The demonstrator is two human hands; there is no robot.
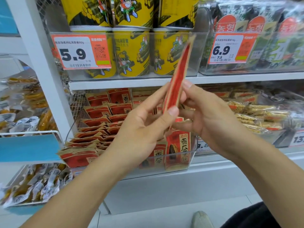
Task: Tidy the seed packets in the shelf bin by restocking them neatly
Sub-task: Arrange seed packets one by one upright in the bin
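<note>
- Your left hand [144, 127] and right hand [207, 116] hold one red-and-kraft-brown paper seed packet [179, 74] between them, raised in front of the shelf.
- The packet is seen edge-on, standing nearly upright and tilted to the right at the top; its top edge overlaps the clear upper bin holding the yellow cans.
- Your left thumb presses the packet's lower end, with the left fingers stretched up along its left side; grip is a pinch, not a full fist.
- Your right fingers curl against the packet's right side near the bottom; the fingertips are partly hidden behind the packet, so you cannot tell the exact contact.
- Below your hands sits the clear plastic shelf bin [192, 155], on the middle shelf, front wall facing you.
- The bin holds many matching red-and-brown seed packets [97, 139]: those on the left lie flat and overlapping in a messy pile, those at the front right [178, 150] stand upright against the wall.
- Upper shelf: yellow cylindrical snack cans with cartoon print [131, 53] in a clear bin, with an orange-and-white price tag reading 5.9 [80, 52].
- To the right, green-black seaweed packs [269, 38] with a 6.9 tag [230, 48].
- Far left, a wire rack of yellow-and-white snack pouches [32, 183].
</note>
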